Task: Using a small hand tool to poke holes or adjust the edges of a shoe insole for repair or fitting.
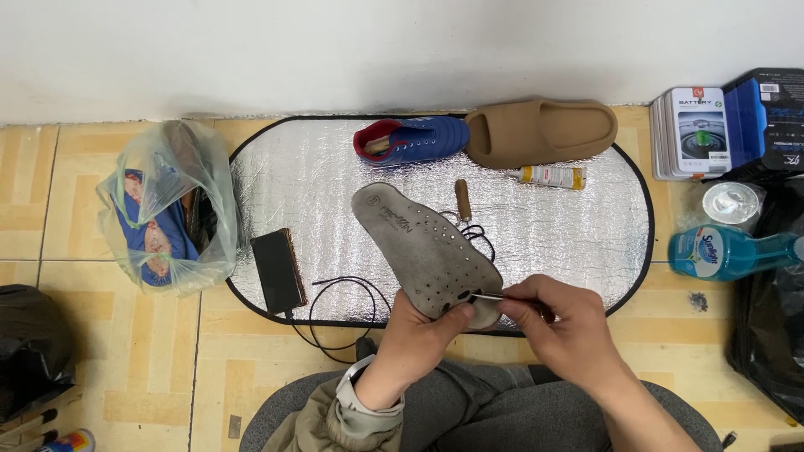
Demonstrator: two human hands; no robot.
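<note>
My left hand (419, 335) grips the heel end of a grey perforated insole (423, 247), which points up and away over a silver foil mat (318, 176). My right hand (561, 326) pinches a thin metal needle-like tool (486, 295) whose tip touches the insole near its heel. A dark thread (479, 233) trails from behind the insole. A small wooden-handled tool (462, 199) lies on the mat just beyond it.
A blue shoe with red lining (412, 140), a tan slide sandal (540, 130) and a yellow glue tube (551, 177) lie on the mat's far side. A phone (279, 269) with a black cable, a plastic bag (167, 209), boxes (729, 125) and a blue bottle (729, 251) surround it.
</note>
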